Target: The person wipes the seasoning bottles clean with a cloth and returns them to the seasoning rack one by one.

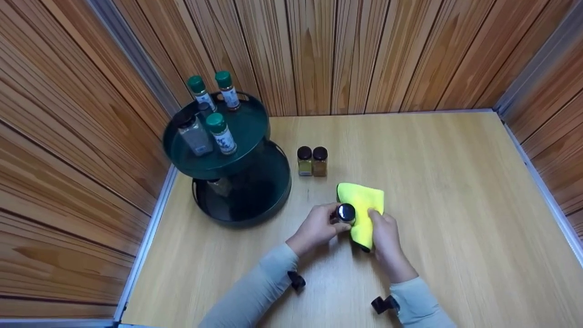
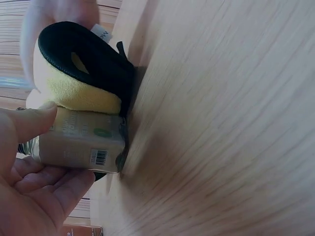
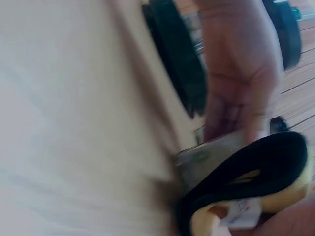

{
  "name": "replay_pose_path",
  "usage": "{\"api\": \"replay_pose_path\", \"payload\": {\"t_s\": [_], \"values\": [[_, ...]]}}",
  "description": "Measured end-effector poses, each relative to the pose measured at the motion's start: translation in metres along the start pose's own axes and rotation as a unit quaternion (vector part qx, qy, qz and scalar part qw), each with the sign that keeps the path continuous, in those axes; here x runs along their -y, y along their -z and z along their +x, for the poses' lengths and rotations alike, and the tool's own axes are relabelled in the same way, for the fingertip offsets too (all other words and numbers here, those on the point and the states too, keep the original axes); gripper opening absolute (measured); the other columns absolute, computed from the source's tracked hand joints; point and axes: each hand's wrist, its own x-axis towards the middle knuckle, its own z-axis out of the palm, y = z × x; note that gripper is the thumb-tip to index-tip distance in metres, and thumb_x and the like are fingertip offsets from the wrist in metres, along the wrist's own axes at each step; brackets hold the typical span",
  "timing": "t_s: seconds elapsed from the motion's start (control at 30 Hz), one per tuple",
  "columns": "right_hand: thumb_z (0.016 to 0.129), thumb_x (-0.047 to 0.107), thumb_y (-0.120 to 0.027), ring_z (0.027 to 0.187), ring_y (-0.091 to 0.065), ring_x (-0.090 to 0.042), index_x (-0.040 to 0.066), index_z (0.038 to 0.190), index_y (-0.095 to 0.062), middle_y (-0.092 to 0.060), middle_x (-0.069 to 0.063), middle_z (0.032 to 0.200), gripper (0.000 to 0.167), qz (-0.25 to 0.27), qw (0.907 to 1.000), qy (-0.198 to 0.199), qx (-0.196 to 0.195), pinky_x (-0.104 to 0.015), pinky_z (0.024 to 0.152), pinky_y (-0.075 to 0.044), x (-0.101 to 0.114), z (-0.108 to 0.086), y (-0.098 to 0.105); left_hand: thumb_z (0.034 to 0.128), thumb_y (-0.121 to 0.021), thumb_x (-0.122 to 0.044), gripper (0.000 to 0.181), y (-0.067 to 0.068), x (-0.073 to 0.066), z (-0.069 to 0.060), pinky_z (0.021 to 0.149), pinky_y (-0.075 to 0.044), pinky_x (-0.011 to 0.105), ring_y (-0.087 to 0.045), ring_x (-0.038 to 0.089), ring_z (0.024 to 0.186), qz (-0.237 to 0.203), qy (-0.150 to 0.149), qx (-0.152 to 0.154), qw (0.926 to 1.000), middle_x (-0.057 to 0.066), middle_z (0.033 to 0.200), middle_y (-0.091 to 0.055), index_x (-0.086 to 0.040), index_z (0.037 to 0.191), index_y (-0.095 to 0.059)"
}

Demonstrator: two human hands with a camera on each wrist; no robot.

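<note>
In the head view my left hand (image 1: pixel 319 226) grips a glass spice jar with a dark lid (image 1: pixel 346 212). The left wrist view shows thumb and fingers round the jar (image 2: pixel 81 140), its base at the wooden table. My right hand (image 1: pixel 387 239) pinches a folded yellow cloth (image 1: pixel 364 200) with dark edging, which lies against the jar's side. In the right wrist view the cloth's dark underside (image 3: pixel 266 162) loops beside the jar (image 3: pixel 206 157); my right hand is only partly visible there.
Two dark-lidded jars (image 1: pixel 312 161) stand side by side behind my hands. At the left is a dark green two-tier round rack (image 1: pixel 246 159); its top tier holds several jars, its lower tier at least one. Wood-panelled walls (image 1: pixel 309 54) border the table (image 1: pixel 455 196).
</note>
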Motion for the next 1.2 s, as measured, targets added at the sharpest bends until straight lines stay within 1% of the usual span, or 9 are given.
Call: {"api": "replay_pose_path", "payload": {"t_s": [0.17,0.27,0.4,0.6,0.7,0.83,0.97,1.07,1.2], "values": [[0.106,0.026,-0.048,0.069,-0.067,-0.018,-0.007,0.109,-0.057,-0.067,-0.005,0.079,0.034,-0.005,0.9993,0.026,0.025,-0.031,0.064,-0.056,0.029,-0.011,0.002,0.0902,-0.080,-0.021,0.045,0.001,0.001,0.001,0.105,-0.050,0.030,-0.063,0.015,0.121,0.000,-0.021,0.006,0.9998,0.001,0.128,-0.069,-0.014,0.133,-0.066],[0.105,0.024,-0.049,0.068,-0.067,-0.019,-0.008,0.108,-0.059,-0.069,-0.006,0.078,0.033,0.003,0.9985,0.045,0.033,-0.032,0.063,-0.055,0.037,-0.017,0.003,0.0904,-0.080,-0.019,0.041,0.001,0.002,0.001,0.103,-0.050,0.027,-0.064,0.012,0.118,0.002,-0.037,0.007,0.9993,-0.002,0.124,-0.070,-0.016,0.129,-0.067],[0.107,0.027,-0.049,0.069,-0.066,-0.018,-0.005,0.109,-0.059,-0.067,-0.005,0.079,0.034,0.000,0.9991,0.036,0.022,-0.031,0.063,-0.055,0.026,-0.012,0.001,0.0899,-0.081,-0.022,0.043,0.000,0.002,0.000,0.101,-0.050,0.024,-0.062,0.003,0.113,0.014,-0.032,0.000,0.9994,-0.010,0.122,-0.068,-0.021,0.131,-0.066],[0.106,0.028,-0.048,0.065,-0.064,-0.015,-0.003,0.107,-0.059,-0.065,-0.002,0.076,0.034,-0.019,0.9997,0.008,-0.011,-0.030,0.060,-0.055,-0.003,0.006,-0.002,0.0890,-0.082,-0.027,0.049,-0.002,0.001,-0.001,0.103,-0.050,0.026,-0.060,0.000,0.115,0.007,-0.013,-0.006,0.9999,-0.011,0.125,-0.067,-0.020,0.135,-0.065],[0.105,0.028,-0.047,0.065,-0.064,-0.016,-0.004,0.108,-0.058,-0.065,-0.003,0.075,0.034,-0.031,0.9995,0.001,-0.005,-0.030,0.060,-0.055,0.003,0.007,-0.002,0.0884,-0.082,-0.026,0.049,-0.002,0.000,0.000,0.104,-0.050,0.027,-0.061,0.002,0.115,0.000,-0.001,-0.011,0.9999,-0.010,0.126,-0.068,-0.020,0.134,-0.065],[0.104,0.027,-0.048,0.064,-0.065,-0.017,-0.004,0.107,-0.057,-0.065,-0.004,0.075,0.032,-0.041,0.9991,0.000,0.009,-0.031,0.060,-0.055,0.024,-0.002,-0.002,0.0880,-0.083,-0.023,0.045,-0.004,0.000,0.000,0.102,-0.051,0.028,-0.062,0.002,0.112,-0.014,0.005,-0.016,0.9998,-0.012,0.120,-0.068,-0.022,0.130,-0.067],[0.103,0.025,-0.051,0.062,-0.064,-0.017,-0.004,0.101,-0.060,-0.065,-0.003,0.072,0.030,-0.025,0.9993,0.029,0.004,-0.031,0.058,-0.054,0.033,-0.008,0.002,0.0881,-0.082,-0.019,0.042,-0.007,0.000,-0.001,0.100,-0.052,0.028,-0.062,0.002,0.107,-0.016,-0.006,-0.026,0.9995,-0.005,0.120,-0.070,-0.019,0.128,-0.068],[0.103,0.024,-0.052,0.062,-0.064,-0.017,-0.003,0.098,-0.062,-0.066,-0.003,0.072,0.028,-0.003,0.9987,0.051,-0.003,-0.030,0.058,-0.054,0.033,-0.009,0.007,0.0872,-0.083,-0.024,0.042,-0.009,-0.001,-0.002,0.096,-0.053,0.027,-0.061,0.003,0.103,0.007,-0.015,-0.042,0.9990,0.001,0.119,-0.070,-0.016,0.125,-0.068],[0.104,0.024,-0.051,0.064,-0.065,-0.018,-0.002,0.099,-0.063,-0.067,-0.003,0.073,0.028,0.012,0.9984,0.055,0.000,-0.031,0.059,-0.055,0.027,-0.007,0.016,0.0814,-0.087,-0.037,0.050,-0.010,-0.004,-0.004,0.088,-0.052,0.027,-0.058,0.006,0.097,0.049,-0.004,-0.056,0.9972,-0.004,0.112,-0.066,-0.016,0.121,-0.066]]}}
